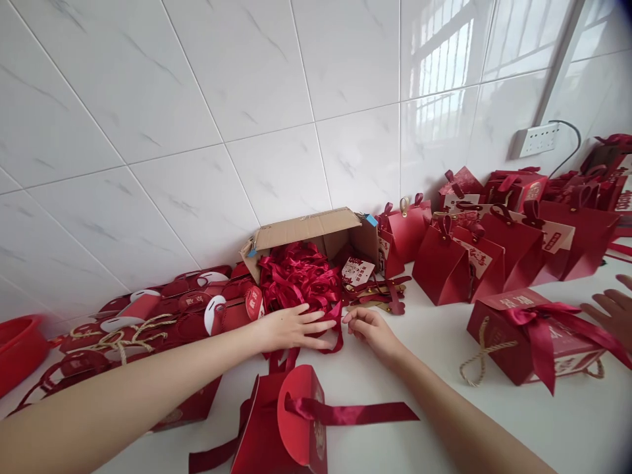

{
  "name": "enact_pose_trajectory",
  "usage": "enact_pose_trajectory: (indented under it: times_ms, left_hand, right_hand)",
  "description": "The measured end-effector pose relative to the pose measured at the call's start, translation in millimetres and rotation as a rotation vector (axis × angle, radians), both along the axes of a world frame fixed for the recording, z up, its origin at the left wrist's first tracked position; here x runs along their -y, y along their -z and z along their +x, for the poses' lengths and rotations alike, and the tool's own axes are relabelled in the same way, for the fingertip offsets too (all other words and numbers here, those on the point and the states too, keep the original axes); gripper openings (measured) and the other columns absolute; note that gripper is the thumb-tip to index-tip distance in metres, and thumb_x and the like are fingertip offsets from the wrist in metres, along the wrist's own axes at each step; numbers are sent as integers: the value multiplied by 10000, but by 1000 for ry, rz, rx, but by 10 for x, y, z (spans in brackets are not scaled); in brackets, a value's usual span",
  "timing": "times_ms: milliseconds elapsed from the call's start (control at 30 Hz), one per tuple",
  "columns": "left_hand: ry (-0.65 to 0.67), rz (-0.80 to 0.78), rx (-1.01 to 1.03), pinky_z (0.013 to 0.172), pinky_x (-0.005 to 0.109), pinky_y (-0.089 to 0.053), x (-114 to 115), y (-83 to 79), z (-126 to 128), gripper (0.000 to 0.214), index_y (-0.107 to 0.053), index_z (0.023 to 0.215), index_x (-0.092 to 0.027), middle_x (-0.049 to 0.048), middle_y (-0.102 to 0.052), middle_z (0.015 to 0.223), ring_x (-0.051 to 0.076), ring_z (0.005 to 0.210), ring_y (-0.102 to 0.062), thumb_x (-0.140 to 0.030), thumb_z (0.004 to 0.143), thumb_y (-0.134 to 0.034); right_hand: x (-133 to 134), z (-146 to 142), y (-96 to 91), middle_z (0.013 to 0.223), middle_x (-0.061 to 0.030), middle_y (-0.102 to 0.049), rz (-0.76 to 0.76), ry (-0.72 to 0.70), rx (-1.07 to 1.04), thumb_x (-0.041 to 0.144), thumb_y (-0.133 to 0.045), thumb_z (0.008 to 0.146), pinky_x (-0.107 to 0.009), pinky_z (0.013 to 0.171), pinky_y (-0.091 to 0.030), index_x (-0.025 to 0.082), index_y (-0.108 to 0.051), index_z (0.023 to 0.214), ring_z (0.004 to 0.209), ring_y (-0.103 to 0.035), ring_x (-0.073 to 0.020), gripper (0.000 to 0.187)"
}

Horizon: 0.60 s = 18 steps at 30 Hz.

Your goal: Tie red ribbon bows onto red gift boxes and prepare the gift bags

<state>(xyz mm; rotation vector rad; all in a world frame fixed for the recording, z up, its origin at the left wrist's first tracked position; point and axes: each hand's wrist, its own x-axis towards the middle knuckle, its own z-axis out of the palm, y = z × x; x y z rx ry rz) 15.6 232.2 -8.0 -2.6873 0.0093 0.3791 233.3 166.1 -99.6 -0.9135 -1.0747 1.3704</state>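
Observation:
My left hand point(291, 327) lies with fingers stretched out on a heap of red ribbons point(301, 276) that spills from a cardboard box point(306, 230) tipped on its side against the tiled wall. A loop of ribbon point(338, 329) runs between my two hands. My right hand point(371, 327) is curled, thumb and fingers pinched at that ribbon's end. Close to me stands a red gift box point(289, 421) with a round flap and a red ribbon point(355, 413) threaded through it, untied.
Flat red box blanks and rope handles point(162, 309) lie at the left beside a red basin point(17, 349). Finished red gift boxes point(494, 243) line the wall on the right; one with a bow point(538, 336) lies nearer. Another person's hand point(609, 313) shows at the right edge.

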Motion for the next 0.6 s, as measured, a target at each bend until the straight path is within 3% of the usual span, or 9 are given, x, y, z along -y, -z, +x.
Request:
enact_pose_trajectory:
  times_ms: [133, 233, 333, 433, 600]
  left_hand:
    - [129, -34, 42, 1052, 367, -319, -155, 128, 190, 407, -555, 1202, -338, 11, -491, 1403, 200, 1319, -403, -102, 871, -551]
    - [92, -27, 46, 1024, 330, -352, -227, 165, 276, 274, -617, 1061, -281, 41, -605, 1256, 173, 1229, -486, -99, 867, -552]
    - [13, -6, 27, 969, 288, -391, -283, 165, 308, 172, -646, 871, -225, 54, -692, 961, 154, 986, -599, -101, 875, -526]
    - [-131, 41, 29, 901, 286, -426, -403, 63, 344, 154, -647, 804, -206, 49, -677, 790, 162, 824, -610, -98, 848, -546]
    - [-565, 239, 226, 860, 400, -450, -809, -249, 456, 223, -617, 1037, -115, 148, -652, 974, 240, 948, -598, -72, 885, -459]
  right_hand:
    - [-22, 0, -4, 569, 32, -531, 5, 0, -2, 258, -552, 633, -231, 514, -264, 167, -605, 731, 507, -368, -83, 144]
    - [-37, 1, -3, 578, 30, -539, -4, 2, -2, 250, -554, 632, -229, 513, -268, 166, -603, 733, 505, -372, -80, 140]
    - [-42, 4, -7, 593, 28, -541, -22, 5, -5, 249, -551, 627, -228, 518, -266, 164, -603, 739, 507, -370, -77, 150]
    - [-42, 7, -4, 596, 26, -540, -34, -1, -7, 258, -544, 627, -230, 520, -263, 165, -601, 745, 511, -370, -80, 160]
    - [-45, 9, 17, 610, 22, -544, -40, -12, -1, 252, -540, 633, -231, 522, -269, 170, -599, 742, 519, -377, -84, 149]
